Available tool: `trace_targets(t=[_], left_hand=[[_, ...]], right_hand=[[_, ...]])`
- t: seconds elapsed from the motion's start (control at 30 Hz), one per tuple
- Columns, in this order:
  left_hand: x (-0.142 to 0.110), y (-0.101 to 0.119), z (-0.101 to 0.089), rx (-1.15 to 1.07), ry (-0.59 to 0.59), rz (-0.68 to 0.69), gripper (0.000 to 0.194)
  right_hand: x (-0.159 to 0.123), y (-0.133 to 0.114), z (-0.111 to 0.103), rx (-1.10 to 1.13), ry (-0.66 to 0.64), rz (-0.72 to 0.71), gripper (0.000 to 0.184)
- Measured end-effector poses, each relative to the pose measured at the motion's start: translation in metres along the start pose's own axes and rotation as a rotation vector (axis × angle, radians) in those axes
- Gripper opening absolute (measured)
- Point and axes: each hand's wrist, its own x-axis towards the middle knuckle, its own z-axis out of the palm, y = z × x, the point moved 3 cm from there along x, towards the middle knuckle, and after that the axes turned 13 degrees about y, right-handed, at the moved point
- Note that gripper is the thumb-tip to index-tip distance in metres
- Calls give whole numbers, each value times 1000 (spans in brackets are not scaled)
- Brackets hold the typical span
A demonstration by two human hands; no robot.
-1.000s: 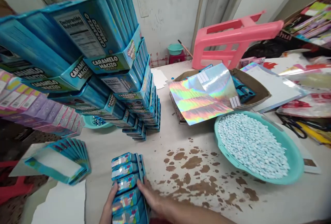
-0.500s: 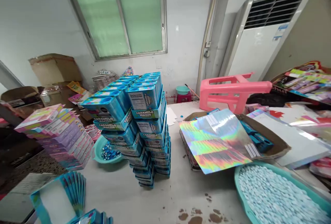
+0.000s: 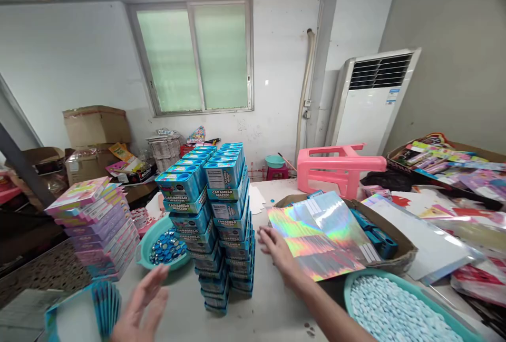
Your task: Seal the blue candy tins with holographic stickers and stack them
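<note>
Two tall stacks of blue candy boxes (image 3: pixel 229 194), printed "CARAMELO MACIZO", rise from the white table. My right hand (image 3: pixel 279 252) is just right of the stacks, fingers stretched toward them and nothing held. At lower left, my left hand (image 3: pixel 144 305) has its fingers apart, slightly blurred and empty. It is nearest to the turquoise basin (image 3: pixel 144 250) of shiny blue pieces and the fanned blue cartons (image 3: pixel 105 305). Beside my right hand, a shiny holographic sheet (image 3: pixel 316 231) lies over an open cardboard box (image 3: pixel 405 263) with more blue boxes inside.
A larger turquoise basin (image 3: pixel 350 284) of pale blue candies stands at front right. Pink and purple boxes (image 3: pixel 103 231) are stacked at left. A pink plastic stool (image 3: pixel 336 168) lies behind the cardboard box. Clear plastic and bright packaging (image 3: pixel 466 163) crowd the right side.
Both my hands have come into view from below, one toward each side of the stacks. The camera has tilted up, showing more wall and window. The stacks appear lower in the picture.
</note>
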Motion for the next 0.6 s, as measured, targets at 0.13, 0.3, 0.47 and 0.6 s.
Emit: trace_targets(t=[0.13,0.3,0.47,0.6], left_hand=[[-26,48,56,-181,-127,65,60],[-43,57,124,-509,-126,-236,72],[-35,55,161,-682,-90,-432,67],[-27,59,163,-760,-35,-575,51]], right_hand=[[54,-50,6,42,106,-146,59],[118,-92,24,-2,174,-194,66],[157,-109,46,44,134,-139,63],[177,-109,66,68,40,-35,61]])
